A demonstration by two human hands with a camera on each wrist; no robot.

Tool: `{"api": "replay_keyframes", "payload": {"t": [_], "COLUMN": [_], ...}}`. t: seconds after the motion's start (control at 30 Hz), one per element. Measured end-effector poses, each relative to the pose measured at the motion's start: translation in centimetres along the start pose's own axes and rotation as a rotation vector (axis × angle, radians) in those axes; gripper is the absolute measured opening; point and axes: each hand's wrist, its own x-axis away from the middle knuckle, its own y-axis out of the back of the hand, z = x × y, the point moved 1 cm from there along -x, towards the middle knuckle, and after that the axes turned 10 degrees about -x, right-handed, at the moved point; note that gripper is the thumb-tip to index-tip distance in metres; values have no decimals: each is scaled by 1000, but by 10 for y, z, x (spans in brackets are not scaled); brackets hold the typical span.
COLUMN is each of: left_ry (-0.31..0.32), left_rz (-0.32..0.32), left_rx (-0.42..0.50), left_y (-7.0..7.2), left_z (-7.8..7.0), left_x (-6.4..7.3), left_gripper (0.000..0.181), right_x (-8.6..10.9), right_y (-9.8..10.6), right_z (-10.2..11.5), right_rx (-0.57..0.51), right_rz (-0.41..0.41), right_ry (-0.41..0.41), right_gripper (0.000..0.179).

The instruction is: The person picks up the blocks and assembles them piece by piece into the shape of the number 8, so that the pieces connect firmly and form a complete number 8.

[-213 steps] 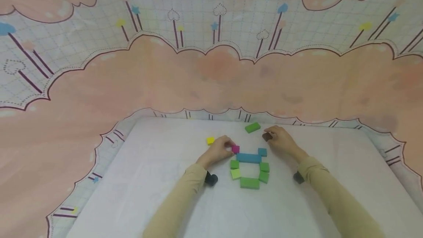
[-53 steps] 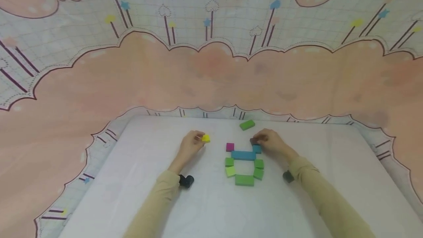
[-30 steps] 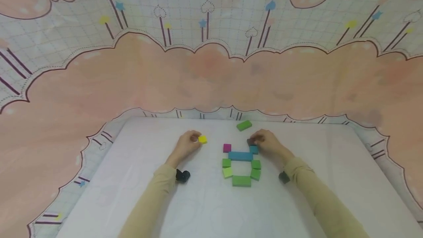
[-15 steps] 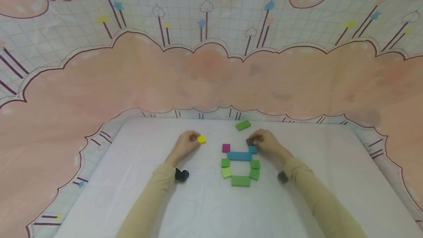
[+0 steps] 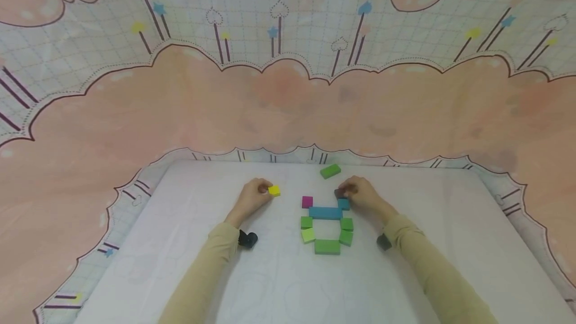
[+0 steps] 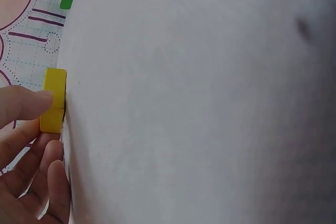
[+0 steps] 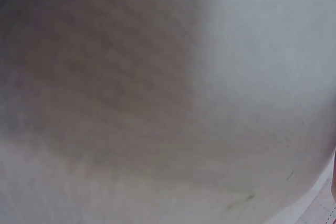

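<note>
My left hand [image 5: 250, 199] pinches a yellow block [image 5: 274, 191] between thumb and fingers, left of the block figure; the left wrist view shows the thumb across the yellow block [image 6: 54, 98]. With the fingertips of my right hand [image 5: 362, 194] I hold a dark brown block [image 5: 339, 193], right at the far edge of a small blue block [image 5: 344, 204]. A long blue block [image 5: 325, 213] joins that corner to a magenta block [image 5: 307, 202]. Green blocks curve below it, down to a wide green block [image 5: 327, 247]. The right wrist view is mostly blurred sleeve and tabletop.
A loose green block [image 5: 330, 171] lies near the back edge of the white table [image 5: 288, 284]. A patterned cloth [image 5: 270, 109] rises behind it. Black wrist devices [image 5: 248, 239] sit under both forearms.
Since the oldest frame, my left hand has left the magenta block, moved left and taken the yellow block. My right hand brought the brown block to the small blue one. Lately both hands barely move.
</note>
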Motion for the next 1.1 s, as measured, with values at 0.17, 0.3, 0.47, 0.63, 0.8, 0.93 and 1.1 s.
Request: {"api": "replay_keyframes", "payload": {"t": [0.17,0.3,0.47,0.63,0.8,0.93,1.1], "left_ry": [0,1,-2,-14,-25,-22,-51], "left_rz": [0,5,7,9,14,26,39], "left_rx": [4,3,1,5,17,26,35], "left_y": [0,0,-2,-3,-6,-9,-14], "left_z": [-1,-2,-4,-9,-16,-22,-29], "left_x": [0,-1,-2,-4,-6,-10,-14], "left_gripper": [32,32,32,32,33,32,32], "right_x": [1,2,1,2,2,2,2], "right_y": [0,0,0,0,0,0,0], "right_z": [2,4,3,3,4,3,2], "right_rx": [-6,-9,-6,-10,-12,-8,-11], "right_rz": [1,-4,-6,-12,-17,-19,-18], "right_ry": [-35,-48,-36,-19,-21,-34,-40], "right_gripper": [28,28,28,28,28,28,27]}}
